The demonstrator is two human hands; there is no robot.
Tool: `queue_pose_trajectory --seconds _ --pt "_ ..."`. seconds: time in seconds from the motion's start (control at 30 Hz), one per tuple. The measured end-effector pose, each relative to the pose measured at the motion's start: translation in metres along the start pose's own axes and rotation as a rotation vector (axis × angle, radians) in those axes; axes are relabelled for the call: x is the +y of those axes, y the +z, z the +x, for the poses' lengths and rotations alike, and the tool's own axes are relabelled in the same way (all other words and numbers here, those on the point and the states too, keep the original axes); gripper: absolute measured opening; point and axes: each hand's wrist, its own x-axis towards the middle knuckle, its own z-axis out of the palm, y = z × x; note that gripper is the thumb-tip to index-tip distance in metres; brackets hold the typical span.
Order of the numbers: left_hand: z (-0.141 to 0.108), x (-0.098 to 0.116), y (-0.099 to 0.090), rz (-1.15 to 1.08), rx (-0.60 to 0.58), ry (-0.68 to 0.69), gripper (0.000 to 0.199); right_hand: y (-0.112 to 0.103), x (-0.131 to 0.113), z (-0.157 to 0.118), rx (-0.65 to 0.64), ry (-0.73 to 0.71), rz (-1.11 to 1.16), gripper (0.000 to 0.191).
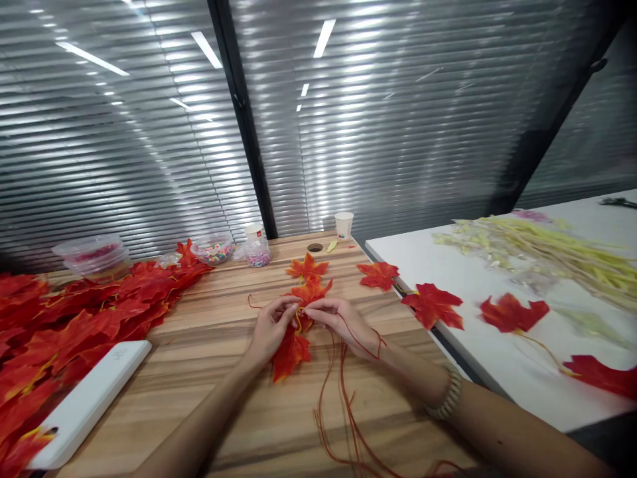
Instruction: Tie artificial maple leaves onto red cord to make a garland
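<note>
In the middle of the table, my left hand [273, 325] pinches the yellow stem of an artificial maple leaf garland [292, 355], with red-orange leaves lying above and below the fingers. My right hand [348, 323] meets it from the other side, its thumb and forefinger pinched on a thin red cord at the stem. That red cord [343, 372] loops over the back of my right hand and wrist, and its long strands trail down the table. A short cord end curls out left of my left hand. The exact crossing of cord and stem is hidden by fingertips.
A heap of red maple leaves [94, 322] covers the left side, with a white power bank [94, 401] on it. Bead tubs [213, 249] and a paper cup [344, 226] stand at the back. More leaves [432, 304] cross onto the white table [502, 372] at right.
</note>
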Motion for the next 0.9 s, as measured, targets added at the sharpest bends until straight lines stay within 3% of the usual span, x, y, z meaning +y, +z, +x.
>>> queue_pose_trajectory --seconds 0.9 --pt "-0.0004 0.0004 0.0008 -0.009 -0.001 -0.014 0.024 0.0002 -0.0002 0.0 -0.006 0.022 -0.035 0.032"
